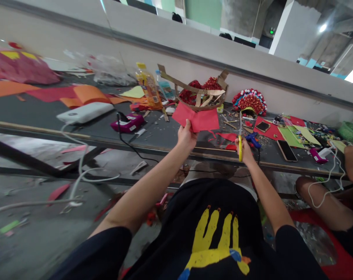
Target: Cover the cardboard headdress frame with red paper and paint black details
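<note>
Left fingers [188, 125] pinch red paper [207, 120] at near edge.

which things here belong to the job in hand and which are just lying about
Likely part of the job:
red paper, in the left hand
yellow-handled scissors, in the right hand

Seemingly just lying about:
phone
yellow-capped bottle
green basket

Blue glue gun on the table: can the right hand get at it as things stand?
Probably yes for reach: the blue glue gun lies right beside the right hand, with nothing visible between them. Gripping it looks less likely, though, as that hand holds the yellow-handled scissors.
</note>
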The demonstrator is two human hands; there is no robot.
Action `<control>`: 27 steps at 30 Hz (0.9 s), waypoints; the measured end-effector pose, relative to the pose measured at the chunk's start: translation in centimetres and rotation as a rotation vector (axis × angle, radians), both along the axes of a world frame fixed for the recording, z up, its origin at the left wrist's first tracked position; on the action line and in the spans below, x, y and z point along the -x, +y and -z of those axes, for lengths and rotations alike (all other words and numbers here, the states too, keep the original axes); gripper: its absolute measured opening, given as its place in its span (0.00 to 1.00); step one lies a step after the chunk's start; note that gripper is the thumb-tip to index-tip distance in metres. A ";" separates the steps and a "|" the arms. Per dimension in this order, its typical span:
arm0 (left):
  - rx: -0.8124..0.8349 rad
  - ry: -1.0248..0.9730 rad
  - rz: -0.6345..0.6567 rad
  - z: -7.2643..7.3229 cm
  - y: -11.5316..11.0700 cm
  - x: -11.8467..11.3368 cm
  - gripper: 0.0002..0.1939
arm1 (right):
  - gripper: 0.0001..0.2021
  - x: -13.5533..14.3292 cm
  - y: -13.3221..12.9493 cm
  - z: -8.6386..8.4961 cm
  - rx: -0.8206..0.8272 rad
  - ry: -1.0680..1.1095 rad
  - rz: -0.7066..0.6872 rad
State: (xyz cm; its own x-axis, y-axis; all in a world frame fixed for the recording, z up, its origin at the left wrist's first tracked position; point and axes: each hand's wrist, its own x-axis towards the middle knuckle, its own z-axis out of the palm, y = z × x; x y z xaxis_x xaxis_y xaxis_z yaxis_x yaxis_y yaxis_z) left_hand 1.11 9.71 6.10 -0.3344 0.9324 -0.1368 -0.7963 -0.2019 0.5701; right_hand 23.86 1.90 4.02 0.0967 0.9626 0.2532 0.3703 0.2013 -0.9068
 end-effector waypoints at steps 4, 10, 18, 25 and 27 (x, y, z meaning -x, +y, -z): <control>0.064 0.042 0.001 -0.2 -0.1 0.8 0.04 | 0.21 -4.1 -0.7 -2.8 0.025 -0.394 0.232; 0.120 0.118 0.039 0.5 -0.3 1.7 0.07 | 0.21 -10.1 -2.0 -3.8 0.183 -0.823 0.564; -0.043 0.336 -0.001 2.8 0.3 2.4 0.13 | 0.22 -16.0 -2.1 0.4 0.378 -0.867 0.634; -0.372 1.002 -0.319 2.0 -0.3 3.9 0.10 | 0.23 -15.2 -1.3 1.6 0.332 -0.925 0.657; -0.494 1.191 -0.348 1.9 -0.8 4.4 0.16 | 0.23 -15.0 -1.3 1.9 0.304 -0.953 0.673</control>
State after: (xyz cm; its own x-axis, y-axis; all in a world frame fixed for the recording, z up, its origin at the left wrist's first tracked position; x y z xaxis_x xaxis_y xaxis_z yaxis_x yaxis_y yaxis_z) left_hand -3.29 8.94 4.21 -0.2416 0.6417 0.7279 0.2677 -0.6769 0.6857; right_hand 38.85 0.65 2.15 0.4995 0.8240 0.2674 0.8657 -0.4635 -0.1890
